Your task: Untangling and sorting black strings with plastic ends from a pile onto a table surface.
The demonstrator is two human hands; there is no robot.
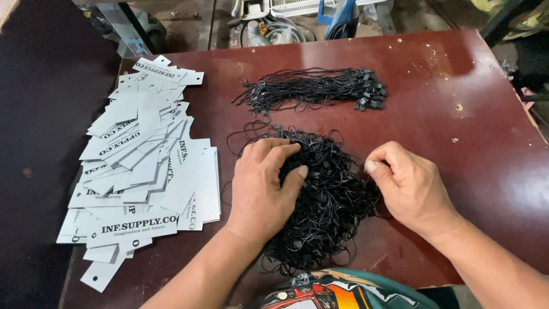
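I see a loose pile [326, 200] of black string loops with small plastic locks, lying at the near centre of the table [486, 114]. My left hand [263, 189] rests on the pile's left half, palm down, fingers curled into the strings, thumb pressed toward the forefinger. It grips a tuft of strings. My right hand [409, 186] sits at the pile's right edge, touching it, fingers curled narrow; thumb and forefinger appear pinched on a strand or two, though the strand itself is too thin for me to confirm.

Handling, as I judge it:
- The strings are light, soft and limp. They carry no shape of their own.
- They tangle readily. A pulled strand is likely to drag its neighbours.
- The plastic lock is the only stiff part. I judge it the best point of hold, or the loop just beside it.

A second bundle [314, 88] lies farther back, strings aligned, locks gathered at its right end, well apart from both hands. A spread heap of white tags [143, 166] lies left of the pile, near my left hand but not touching it.
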